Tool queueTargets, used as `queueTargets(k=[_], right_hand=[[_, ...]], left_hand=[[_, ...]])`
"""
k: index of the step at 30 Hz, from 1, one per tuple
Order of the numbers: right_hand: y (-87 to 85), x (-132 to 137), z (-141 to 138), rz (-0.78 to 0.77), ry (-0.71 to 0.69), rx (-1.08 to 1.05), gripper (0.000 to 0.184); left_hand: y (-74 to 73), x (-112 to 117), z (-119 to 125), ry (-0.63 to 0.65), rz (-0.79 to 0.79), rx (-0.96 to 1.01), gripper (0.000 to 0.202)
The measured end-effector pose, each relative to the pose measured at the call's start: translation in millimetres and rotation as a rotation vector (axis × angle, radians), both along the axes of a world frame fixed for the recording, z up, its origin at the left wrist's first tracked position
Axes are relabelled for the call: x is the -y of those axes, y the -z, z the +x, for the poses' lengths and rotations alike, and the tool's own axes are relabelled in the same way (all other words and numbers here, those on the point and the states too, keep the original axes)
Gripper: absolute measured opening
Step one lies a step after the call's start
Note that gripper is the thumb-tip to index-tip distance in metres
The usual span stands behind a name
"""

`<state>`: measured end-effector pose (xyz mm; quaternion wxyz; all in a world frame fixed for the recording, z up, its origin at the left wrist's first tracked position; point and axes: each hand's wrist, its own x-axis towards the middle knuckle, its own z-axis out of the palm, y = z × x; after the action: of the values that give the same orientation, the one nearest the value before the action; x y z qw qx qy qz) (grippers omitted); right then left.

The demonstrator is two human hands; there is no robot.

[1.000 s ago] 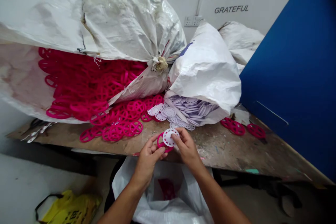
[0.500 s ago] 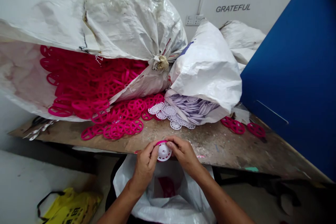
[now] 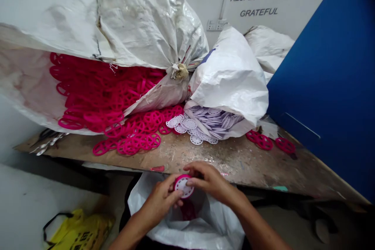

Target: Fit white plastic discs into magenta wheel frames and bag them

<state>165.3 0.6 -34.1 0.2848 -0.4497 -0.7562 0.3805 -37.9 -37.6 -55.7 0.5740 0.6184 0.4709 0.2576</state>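
My left hand [image 3: 159,202] and my right hand [image 3: 208,181] pinch between them a white perforated disc set in a pink wheel ring [image 3: 183,186]. They hold it just below the table's front edge, over an open white plastic bag [image 3: 202,226] with pink pieces inside. On the wooden table [image 3: 249,164] lie loose pink spoked wheels [image 3: 131,140] and white discs [image 3: 187,127], both beyond my hands.
A large white sack [image 3: 38,86] at left spills pink wheels; a smaller sack [image 3: 231,78] holds white discs. A tied sack [image 3: 146,23] lies on top. A blue panel [image 3: 331,86] stands right. Two pink wheels [image 3: 263,140] lie near it. A yellow bag [image 3: 79,230] sits on the floor.
Both hands came down and toward me from above the table to below its edge, over the bag. The white disc now sits inside the pink ring.
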Motion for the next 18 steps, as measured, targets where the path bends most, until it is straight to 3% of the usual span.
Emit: queueTargets(k=[2, 5, 7, 10, 14, 18], right_hand=[[1.2, -23, 9, 0.106, 0.116, 0.12, 0.021], [7.1, -59, 18, 0.287, 0.356, 0.401, 0.021], [12.3, -73, 18, 0.372, 0.388, 0.573, 0.022], [19.3, -73, 13, 0.443, 0.351, 0.668, 0.019], [21.5, -57, 7, 0.431, 0.311, 0.591, 0.016], [12.4, -53, 3, 0.333, 0.289, 0.591, 0.01]], left_hand=[[-8.6, -8, -11, 0.028, 0.184, -0.211, 0.045], [-24.3, -37, -32, -0.114, 0.639, -0.523, 0.027], [-30.4, -61, -46, -0.193, 0.841, -0.757, 0.022], [-30.3, -92, -62, -0.196, 0.944, -1.043, 0.017], [-23.9, -101, -62, -0.155, 0.976, -1.061, 0.016], [-18.7, -78, -38, -0.101, 0.937, -0.774, 0.028]])
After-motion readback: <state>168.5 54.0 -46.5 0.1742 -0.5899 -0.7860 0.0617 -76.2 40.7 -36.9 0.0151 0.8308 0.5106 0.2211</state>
